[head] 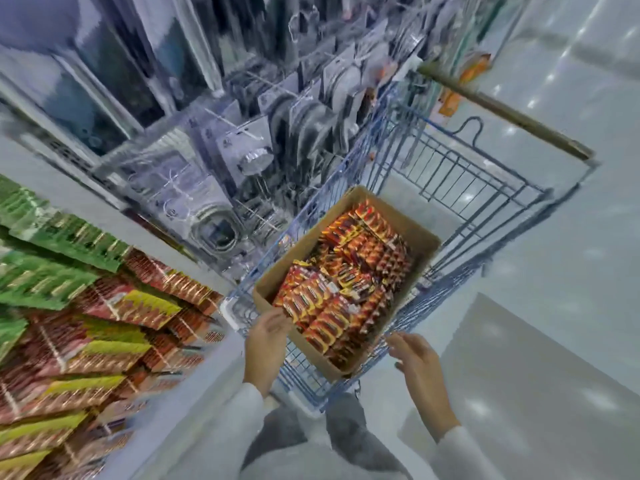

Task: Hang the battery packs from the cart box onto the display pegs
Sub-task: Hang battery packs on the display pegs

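Red and orange battery packs [346, 282] filled the brown cardboard box [420, 237] in the blue wire cart [467, 174], mid-frame. The right hand [414, 355] was spread wide and empty. The grip of the left hand [266, 336] was too blurry to tell.

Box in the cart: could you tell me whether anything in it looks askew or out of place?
Mildly. In the box, most packs stand in rows, but a few near the middle lie tilted across them. Nothing seems spilled into the cart; blur hides finer damage.
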`<state>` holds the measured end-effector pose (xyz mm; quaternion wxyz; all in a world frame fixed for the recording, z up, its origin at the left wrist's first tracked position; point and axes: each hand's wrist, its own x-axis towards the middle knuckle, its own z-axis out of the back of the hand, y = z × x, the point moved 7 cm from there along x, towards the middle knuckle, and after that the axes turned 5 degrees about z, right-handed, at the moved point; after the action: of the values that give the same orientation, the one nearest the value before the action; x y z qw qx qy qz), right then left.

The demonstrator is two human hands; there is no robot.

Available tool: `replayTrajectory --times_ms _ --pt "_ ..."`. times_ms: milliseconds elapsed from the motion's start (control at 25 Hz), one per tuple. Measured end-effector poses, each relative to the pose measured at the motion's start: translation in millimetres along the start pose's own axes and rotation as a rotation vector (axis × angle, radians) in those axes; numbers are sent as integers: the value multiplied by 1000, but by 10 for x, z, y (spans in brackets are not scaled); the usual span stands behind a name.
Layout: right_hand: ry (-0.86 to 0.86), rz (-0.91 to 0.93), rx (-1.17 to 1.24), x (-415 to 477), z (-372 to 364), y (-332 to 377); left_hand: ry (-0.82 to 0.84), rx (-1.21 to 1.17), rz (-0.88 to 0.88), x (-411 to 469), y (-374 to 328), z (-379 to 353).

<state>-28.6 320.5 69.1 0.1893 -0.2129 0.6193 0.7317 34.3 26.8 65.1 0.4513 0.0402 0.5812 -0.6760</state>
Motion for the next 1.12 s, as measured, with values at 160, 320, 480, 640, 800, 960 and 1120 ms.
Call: replayTrajectory --times_ms 160,320,480,640,800,960,1120 --pt "47 -69 37 107 8 55 45 285 125 821 -3 -564" --pt "56 -118 5 149 -88 6 47 619 123 1518 252 -846" --pt "45 -170 19 127 -184 -47 115 881 99 1926 569 -997" --pt "57 -222 19 247 -356 -113 81 1017 105 2046 753 -1091" --pt "67 -257 32 445 -539 -138 29 1238 104 2040 651 -1057" --pt "75 -377 -55 610 -780 -327 56 1109 -55 1959 479 -903" --pt "167 -542 -130 820 -1155 -645 158 633 -70 1773 295 -706"
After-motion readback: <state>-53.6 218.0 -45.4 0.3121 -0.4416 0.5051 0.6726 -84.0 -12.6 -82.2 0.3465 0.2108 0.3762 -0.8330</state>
